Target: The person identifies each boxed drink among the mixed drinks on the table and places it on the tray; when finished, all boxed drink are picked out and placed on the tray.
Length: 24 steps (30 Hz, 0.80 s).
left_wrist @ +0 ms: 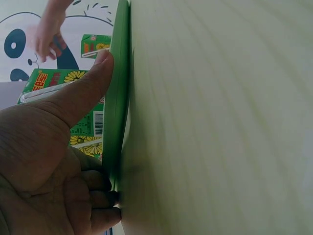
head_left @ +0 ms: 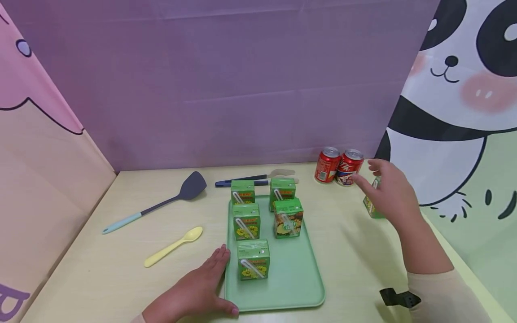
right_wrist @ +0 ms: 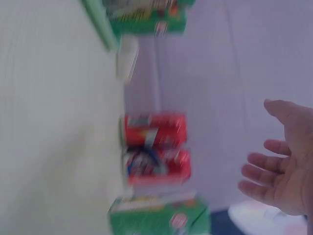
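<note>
My left hand (head_left: pixel 196 286) rests against the left edge and near corner of a green tray (head_left: pixel 288 280), its thumb (left_wrist: pixel 93 85) at the rim. Several green drink cartons stand on the tray, the nearest carton (head_left: pixel 253 260) close to that hand. At the right, my right hand (head_left: pixel 389 190) is in the air with fingers spread and nothing held. Partly behind it in the head view stands another green drink carton (head_left: pixel 373 208), also in the blurred right wrist view as a green carton (right_wrist: pixel 159 218).
Two red drink cans, a left can (head_left: pixel 327 166) and a right can (head_left: pixel 349 168), stand at the back right. A dark spatula (head_left: pixel 191 186) and a yellow spoon (head_left: pixel 173 246) lie left of the tray. Dark-handled utensils (head_left: pixel 260 182) lie behind it.
</note>
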Each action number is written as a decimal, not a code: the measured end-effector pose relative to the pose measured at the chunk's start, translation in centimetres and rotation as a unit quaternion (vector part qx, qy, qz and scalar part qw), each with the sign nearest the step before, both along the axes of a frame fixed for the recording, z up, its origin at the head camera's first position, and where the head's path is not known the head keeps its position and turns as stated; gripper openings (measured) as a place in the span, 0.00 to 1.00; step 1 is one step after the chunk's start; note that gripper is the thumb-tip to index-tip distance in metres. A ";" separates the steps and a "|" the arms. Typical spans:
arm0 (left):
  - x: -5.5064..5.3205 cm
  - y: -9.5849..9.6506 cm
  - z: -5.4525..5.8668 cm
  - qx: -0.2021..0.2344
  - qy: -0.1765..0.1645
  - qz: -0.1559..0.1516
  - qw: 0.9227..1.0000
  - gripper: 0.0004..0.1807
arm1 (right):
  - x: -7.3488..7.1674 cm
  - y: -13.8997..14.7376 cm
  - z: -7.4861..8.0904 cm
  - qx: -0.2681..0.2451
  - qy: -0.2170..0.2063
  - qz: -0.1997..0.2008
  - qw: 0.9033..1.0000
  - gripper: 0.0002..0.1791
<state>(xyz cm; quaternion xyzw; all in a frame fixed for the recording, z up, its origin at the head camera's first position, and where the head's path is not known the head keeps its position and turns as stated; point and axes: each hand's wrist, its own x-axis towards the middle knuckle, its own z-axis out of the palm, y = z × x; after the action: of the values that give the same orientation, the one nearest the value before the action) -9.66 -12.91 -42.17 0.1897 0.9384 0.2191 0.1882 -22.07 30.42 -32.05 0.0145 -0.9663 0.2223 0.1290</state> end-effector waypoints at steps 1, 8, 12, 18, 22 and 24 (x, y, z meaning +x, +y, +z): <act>0.0 0.0 0.0 -0.001 -0.001 0.000 1.000 0.72 | -0.3 0.8 -0.3 0.001 -0.005 -0.020 1.000 0.47; 0.0 0.1 0.2 -0.002 -0.003 0.000 1.000 0.72 | -1.6 5.1 -2.7 -0.008 -0.043 -0.107 0.993 0.54; 0.0 0.1 0.2 -0.002 0.000 0.000 1.000 0.72 | -2.1 6.4 -3.9 -0.020 -0.094 -0.121 0.988 0.59; -0.1 0.1 0.1 0.000 -0.007 0.001 1.000 0.73 | -2.5 7.6 -5.5 -0.028 -0.162 -0.120 0.979 0.61; -0.1 0.1 0.3 0.000 -0.009 0.001 1.000 0.73 | -2.5 7.8 -6.0 -0.012 -0.158 -0.109 0.981 0.56; -0.1 0.1 0.3 -0.001 -0.008 0.001 1.000 0.72 | -2.4 7.8 -6.0 -0.008 -0.150 -0.110 0.983 0.53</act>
<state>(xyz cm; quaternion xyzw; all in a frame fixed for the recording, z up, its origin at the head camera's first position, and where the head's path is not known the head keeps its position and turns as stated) -9.72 -12.82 -41.88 0.1869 0.9372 0.2202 0.1954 -24.51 38.21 -38.09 -0.1266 -0.9685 0.2144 0.0068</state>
